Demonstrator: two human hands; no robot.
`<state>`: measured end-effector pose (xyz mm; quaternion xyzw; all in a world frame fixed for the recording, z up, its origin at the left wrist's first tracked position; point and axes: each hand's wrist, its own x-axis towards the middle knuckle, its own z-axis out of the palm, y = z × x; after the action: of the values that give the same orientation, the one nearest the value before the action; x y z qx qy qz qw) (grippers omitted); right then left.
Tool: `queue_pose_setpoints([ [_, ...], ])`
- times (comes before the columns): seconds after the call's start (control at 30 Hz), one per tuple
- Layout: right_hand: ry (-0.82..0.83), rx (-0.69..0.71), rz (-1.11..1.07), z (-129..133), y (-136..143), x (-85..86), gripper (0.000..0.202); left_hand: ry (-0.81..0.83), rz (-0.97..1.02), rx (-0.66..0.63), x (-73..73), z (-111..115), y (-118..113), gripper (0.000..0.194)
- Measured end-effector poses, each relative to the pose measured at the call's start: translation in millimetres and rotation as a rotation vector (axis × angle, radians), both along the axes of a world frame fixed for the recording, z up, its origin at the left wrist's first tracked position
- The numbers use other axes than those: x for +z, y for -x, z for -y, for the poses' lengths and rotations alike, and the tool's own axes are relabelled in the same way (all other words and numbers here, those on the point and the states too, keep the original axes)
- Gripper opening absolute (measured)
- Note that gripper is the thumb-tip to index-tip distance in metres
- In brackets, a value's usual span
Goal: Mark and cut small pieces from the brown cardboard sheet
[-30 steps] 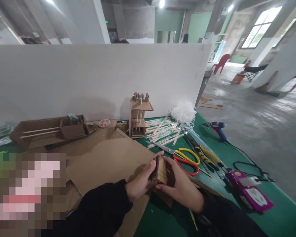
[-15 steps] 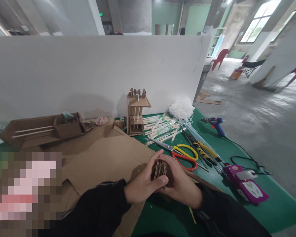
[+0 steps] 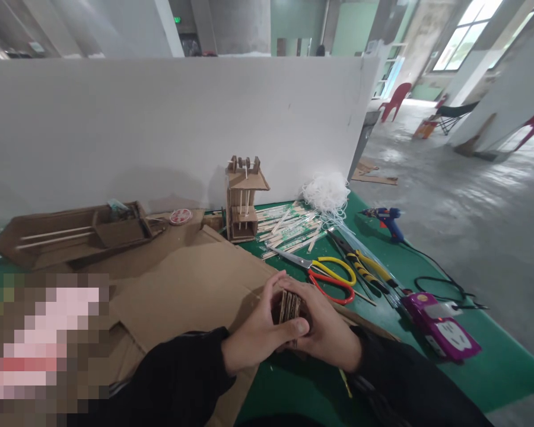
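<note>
Between my two hands is a small stack of cardboard pieces (image 3: 290,307), its corrugated edges facing up toward me. My left hand (image 3: 262,332) closes on the stack from the left, its thumb lying across the near side. From the right, my right hand (image 3: 327,323) wraps round the same stack, and the fingertips of both hands meet at the far side. The lower part of the stack is hidden by the palms. Just beyond my hands lie scissors (image 3: 305,261) with one yellow and one red handle. Under my left forearm spreads a large cardboard sheet (image 3: 182,279).
A cardboard tower (image 3: 242,204) with sticks stands before the white partition (image 3: 160,118). Left of it lies a boat-shaped cardboard piece (image 3: 57,237). Wooden sticks (image 3: 289,225), white cord (image 3: 324,196), pliers (image 3: 360,261), a blue glue gun (image 3: 387,222) and a purple power strip (image 3: 445,332) occupy the right.
The view has shifted slightly, so the table things appear a little further left and higher. Both hands keep their grip on the cardboard stack, almost unmoved.
</note>
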<state>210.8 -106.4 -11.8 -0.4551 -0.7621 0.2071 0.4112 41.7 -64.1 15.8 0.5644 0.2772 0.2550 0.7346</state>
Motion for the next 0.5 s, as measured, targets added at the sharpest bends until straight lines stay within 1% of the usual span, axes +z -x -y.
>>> queue_pose_setpoints([
  [0.1, 0.046, -0.012, 0.007, -0.6, 0.6, 0.4, 0.102, 0.074, 0.012, 0.034, -1.0, 3.0, -0.7, 0.110],
  [0.2, 0.054, -0.021, -0.005, -1.0, 0.7, 1.9, 0.101, 0.174, 0.032, 0.059, -0.3, 5.1, -1.1, 0.115],
  [0.33, 0.039, -0.004, -0.020, -0.7, 2.1, 3.4, 0.097, 0.278, 0.070, 0.044, -0.1, 3.3, -1.3, 0.118],
  [0.4, 0.047, 0.011, -0.012, -0.4, 3.4, 2.4, 0.096, 0.298, 0.075, 0.046, -1.4, 2.1, -1.6, 0.117],
  [0.5, 0.071, 0.031, -0.012, 0.4, 4.7, 0.3, 0.094, 0.269, 0.059, 0.065, -3.8, 2.7, -2.0, 0.114],
])
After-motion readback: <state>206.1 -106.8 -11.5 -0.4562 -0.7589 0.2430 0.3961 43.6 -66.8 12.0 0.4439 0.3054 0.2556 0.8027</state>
